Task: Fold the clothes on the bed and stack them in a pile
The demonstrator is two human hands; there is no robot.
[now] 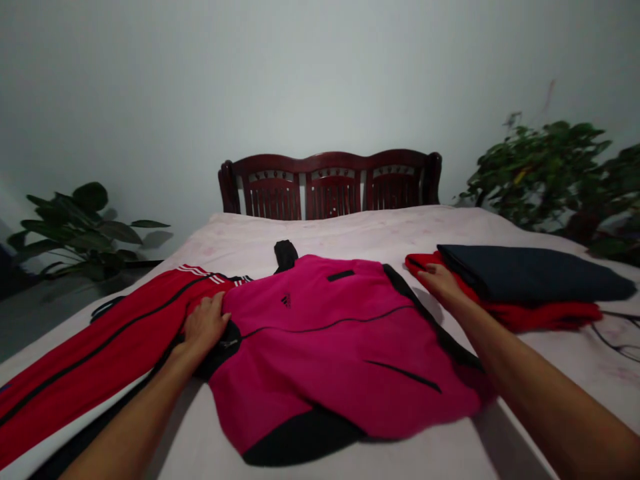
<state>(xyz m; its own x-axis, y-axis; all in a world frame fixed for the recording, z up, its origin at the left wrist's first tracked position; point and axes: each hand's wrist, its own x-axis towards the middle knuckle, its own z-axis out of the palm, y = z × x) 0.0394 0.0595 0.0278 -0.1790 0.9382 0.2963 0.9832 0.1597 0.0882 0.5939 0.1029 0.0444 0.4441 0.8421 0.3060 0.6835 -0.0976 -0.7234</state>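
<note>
A magenta sports jacket (345,347) with black trim lies spread flat on the bed (350,230). My left hand (205,325) rests on its left shoulder seam, fingers together and pressed flat on the cloth. My right hand (439,280) reaches past the jacket's right edge and lies on a folded red garment (540,313), its fingers laid flat. A folded dark navy garment (530,273) sits on top of that red one.
A red sleeve or trouser piece (100,353) with white stripes stretches to the left across the bed. A dark wooden headboard (330,183) stands at the far end. Potted plants stand at the left (80,230) and right (555,173). A thin dark cable (615,340) lies at the right.
</note>
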